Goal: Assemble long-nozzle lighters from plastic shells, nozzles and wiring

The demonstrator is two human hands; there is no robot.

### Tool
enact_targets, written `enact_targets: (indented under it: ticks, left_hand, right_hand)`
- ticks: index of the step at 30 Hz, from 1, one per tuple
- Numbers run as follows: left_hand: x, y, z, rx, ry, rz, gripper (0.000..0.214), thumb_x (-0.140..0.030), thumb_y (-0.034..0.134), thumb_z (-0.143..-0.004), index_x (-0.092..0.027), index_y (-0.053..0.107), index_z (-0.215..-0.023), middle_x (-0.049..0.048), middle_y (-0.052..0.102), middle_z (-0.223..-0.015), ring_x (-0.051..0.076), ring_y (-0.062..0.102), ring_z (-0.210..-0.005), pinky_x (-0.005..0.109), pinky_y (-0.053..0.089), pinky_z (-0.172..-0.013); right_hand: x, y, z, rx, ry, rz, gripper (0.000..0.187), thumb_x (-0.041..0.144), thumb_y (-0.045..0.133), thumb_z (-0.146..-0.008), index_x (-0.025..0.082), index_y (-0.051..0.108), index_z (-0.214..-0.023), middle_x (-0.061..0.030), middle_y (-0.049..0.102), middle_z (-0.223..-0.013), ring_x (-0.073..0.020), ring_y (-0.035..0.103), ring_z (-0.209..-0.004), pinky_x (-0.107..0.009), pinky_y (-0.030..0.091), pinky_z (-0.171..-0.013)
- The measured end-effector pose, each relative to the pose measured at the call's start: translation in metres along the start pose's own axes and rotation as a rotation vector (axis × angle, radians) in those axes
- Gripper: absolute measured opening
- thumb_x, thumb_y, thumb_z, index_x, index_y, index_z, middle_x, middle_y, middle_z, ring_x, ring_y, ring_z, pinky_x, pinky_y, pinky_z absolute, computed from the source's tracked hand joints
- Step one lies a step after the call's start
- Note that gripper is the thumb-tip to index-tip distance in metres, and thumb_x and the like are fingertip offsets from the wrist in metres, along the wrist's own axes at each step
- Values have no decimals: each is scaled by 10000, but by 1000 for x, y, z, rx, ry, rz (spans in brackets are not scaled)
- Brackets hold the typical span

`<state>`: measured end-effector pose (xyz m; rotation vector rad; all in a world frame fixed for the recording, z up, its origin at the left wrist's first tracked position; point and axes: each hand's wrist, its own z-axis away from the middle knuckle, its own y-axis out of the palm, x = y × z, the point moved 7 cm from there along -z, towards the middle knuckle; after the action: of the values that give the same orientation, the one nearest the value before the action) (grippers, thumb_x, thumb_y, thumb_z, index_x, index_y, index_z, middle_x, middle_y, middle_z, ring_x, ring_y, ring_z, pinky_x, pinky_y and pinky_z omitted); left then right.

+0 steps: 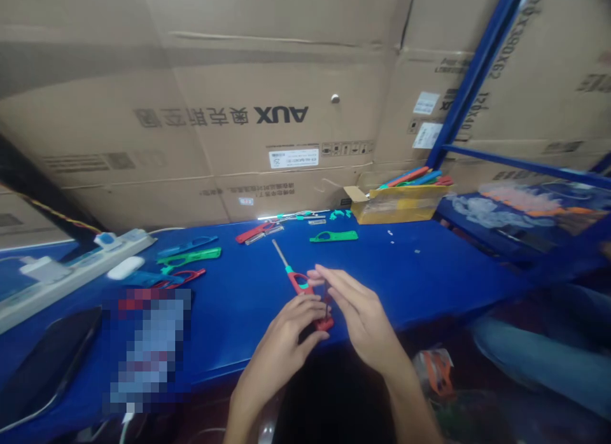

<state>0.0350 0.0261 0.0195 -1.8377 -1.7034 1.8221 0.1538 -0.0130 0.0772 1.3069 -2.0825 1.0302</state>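
Note:
A red long-nosed lighter [296,280] with a turquoise collar and thin metal nozzle lies slanted near the table's front edge. My left hand [291,326] has its fingers closed over the handle, whose red end shows below them. Just right of it, my right hand [358,310] holds its fingers together around a thin dark rod [327,299], which looks like a screwdriver shaft. The rod stands upright over the handle; its top is hidden by the fingers. Beyond my hands lies a green lighter shell half [341,236], and a red shell half [255,233] is further left.
Blue table [238,304]. A yellow-taped carton [401,205] holds colourful lighters at the back right. At left are a green shell [198,256], a power strip [71,272], a dark phone [52,355] and a pixelated item [153,348]. Cardboard [214,69] walls the back.

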Motion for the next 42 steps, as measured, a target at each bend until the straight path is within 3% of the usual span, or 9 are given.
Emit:
enact_targets:
  ticks: [6,9,13,21,28,35,42]
  left_hand:
    - [-4,0,0,-11,102,-92,271,-322,637,-961,-311,714,-1220,56,696,-1249,272,548,-1305,604,294,-1217]
    - [1,1,0,-23,67,-82,230,-362,710,-904,-303,750,-1123,48,708,-1180,266,607,-1200,590,345,-1194]
    - [5,4,-1,0,34,-32,269,-379,769,-850,-286,750,-1101,38,708,-1157,249,629,-1136,526,390,-1176]
    - [1,4,-2,65,-50,22,289,-376,733,-883,-273,707,-1151,44,702,-1182,253,577,-1183,467,418,-1093]
    - [2,3,-3,62,-63,32,267,-366,762,-858,-265,714,-1100,30,705,-1156,248,574,-1190,449,371,-1123]
    - [5,4,-2,41,-77,21,287,-380,760,-858,-303,724,-1133,21,716,-1145,248,587,-1162,456,377,-1119]
    - [7,3,-1,15,-65,-7,273,-377,762,-858,-313,735,-1122,36,703,-1223,260,592,-1204,501,358,-1159]
  right_hand:
    - [11,-4,-6,-75,12,-8,218,234,624,-965,274,788,-1102,-33,715,-948,-168,700,-913,-349,571,-956]
    - [14,-4,-3,13,44,-43,293,204,529,-1009,260,746,-1197,-60,724,-1080,-172,698,-996,-319,582,-924]
    - [14,-11,6,57,31,-35,382,148,427,-1035,259,694,-1285,-77,715,-1209,-194,657,-1169,-351,543,-1017]
    - [2,-28,8,-187,59,80,119,211,688,-927,259,770,-998,-22,640,-877,-158,651,-815,-281,569,-739]
    - [2,-18,17,67,76,-7,410,137,401,-1044,281,601,-1372,-64,666,-1259,-157,656,-1135,-277,553,-958]
    - [-1,-15,12,-34,122,-29,257,199,578,-1001,304,719,-1188,-8,703,-1028,-130,681,-949,-212,543,-847]
    - [4,-7,19,83,78,-46,363,142,461,-1032,305,651,-1294,-25,696,-1224,-156,645,-1156,-260,509,-1004]
